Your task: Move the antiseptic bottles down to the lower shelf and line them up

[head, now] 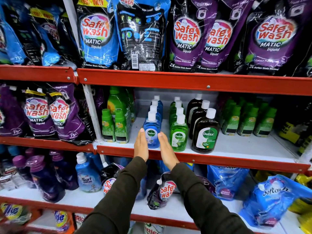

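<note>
Three rows of Dettol antiseptic bottles stand on the middle shelf [236,146]. The front blue bottle [152,130] leads a row of several blue ones. To its right stands a green bottle [179,134] heading its own row, then a dark brown bottle [206,132] with two more behind. My left hand [141,146] is flat and upright at the blue bottle's left side. My right hand [166,149] is flat at its right side. Both palms face the bottle, fingers straight, close to it or just touching; neither grips it.
Small green bottles stand left [114,127] and right [248,120] of the Dettol rows. Safewash pouches [185,36] fill the top shelf. The lower shelf [168,211] holds a Surf excel bottle [87,176], a Safewash pouch [162,191] and blue Softouch pouches [273,200].
</note>
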